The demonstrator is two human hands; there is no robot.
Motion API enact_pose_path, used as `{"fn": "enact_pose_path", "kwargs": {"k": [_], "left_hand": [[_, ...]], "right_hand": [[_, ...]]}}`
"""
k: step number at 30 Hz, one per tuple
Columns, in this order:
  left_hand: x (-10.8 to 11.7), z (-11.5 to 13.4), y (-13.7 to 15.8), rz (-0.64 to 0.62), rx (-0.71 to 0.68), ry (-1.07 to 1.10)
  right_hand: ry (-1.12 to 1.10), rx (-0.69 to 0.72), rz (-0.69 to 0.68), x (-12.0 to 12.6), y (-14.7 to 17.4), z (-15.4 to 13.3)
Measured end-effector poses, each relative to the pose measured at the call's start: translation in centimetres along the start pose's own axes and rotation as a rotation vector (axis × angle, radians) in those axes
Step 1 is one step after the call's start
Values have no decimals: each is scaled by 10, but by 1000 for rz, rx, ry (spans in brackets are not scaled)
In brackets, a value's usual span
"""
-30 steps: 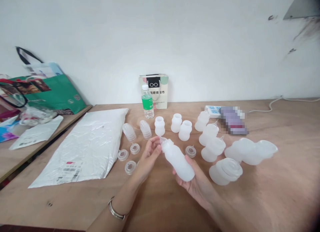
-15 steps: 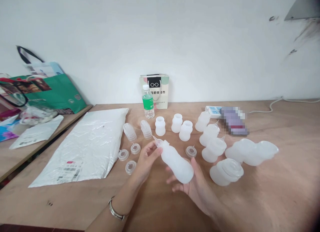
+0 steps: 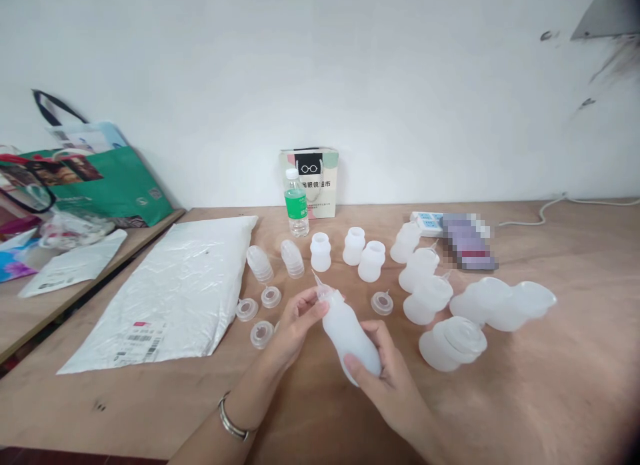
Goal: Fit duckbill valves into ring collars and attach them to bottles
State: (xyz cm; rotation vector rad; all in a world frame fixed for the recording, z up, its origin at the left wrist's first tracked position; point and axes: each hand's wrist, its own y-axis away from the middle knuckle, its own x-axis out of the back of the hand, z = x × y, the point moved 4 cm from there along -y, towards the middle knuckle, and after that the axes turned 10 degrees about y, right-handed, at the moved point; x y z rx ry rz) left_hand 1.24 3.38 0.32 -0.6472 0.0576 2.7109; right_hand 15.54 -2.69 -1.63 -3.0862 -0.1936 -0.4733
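Note:
A frosted white squeeze bottle (image 3: 350, 338) is held tilted above the table, its clear pointed nozzle cap (image 3: 324, 290) toward the upper left. The fingers of my left hand (image 3: 300, 321) pinch around that cap at the neck. My right hand (image 3: 387, 378) wraps the lower body, thumb on the near side. Beyond the bottle stand several open white bottles (image 3: 321, 253). Loose clear nozzle caps (image 3: 271, 297) lie left of my left hand, and one more cap (image 3: 382, 303) lies past my right hand. Clear domed covers (image 3: 293, 259) stand behind the left caps.
Several capped white bottles (image 3: 419, 270) stand at the right, with a lidded one (image 3: 453, 345) nearest. A large white plastic mailer (image 3: 175, 285) covers the left. At the back are a water bottle (image 3: 297, 208), a paper bag (image 3: 323, 185), a power strip (image 3: 427, 223) and a blurred purple object (image 3: 467, 241).
My right hand has gone from loose, spread fingers behind the bottle to a wrapped grip on its lower body. The bottle has tipped a little more upright, its base slightly lower and to the left.

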Motion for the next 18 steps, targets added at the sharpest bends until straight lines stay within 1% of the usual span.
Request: {"fn": "enact_pose_path", "kwargs": {"k": [1, 3, 6, 9, 11, 13, 15, 16, 18], "left_hand": [[0, -1, 0, -14, 12, 13], [-1, -4, 1, -35, 33, 53], [-1, -8, 1, -55, 60, 107], [-2, -8, 1, -65, 67, 117], [-5, -8, 3, -87, 72, 109], [-8, -8, 5, -127, 93, 88], [-11, -8, 6, -166, 107, 102], [-12, -8, 7, -189, 108, 125], [-14, -7, 6, -237, 101, 187]], "right_hand": [[17, -6, -34, -1, 1, 0], [-29, -29, -76, -1, 1, -1], [-157, -60, -124, -2, 1, -1], [-304, -91, -168, -5, 1, 1], [-422, -120, -248, -9, 4, -1], [-522, -143, -368, -11, 11, -7], [-532, -167, -450, -5, 21, -14], [-508, -182, -451, 2, 27, -15], [-446, -216, -401, 26, 37, -13]]}}
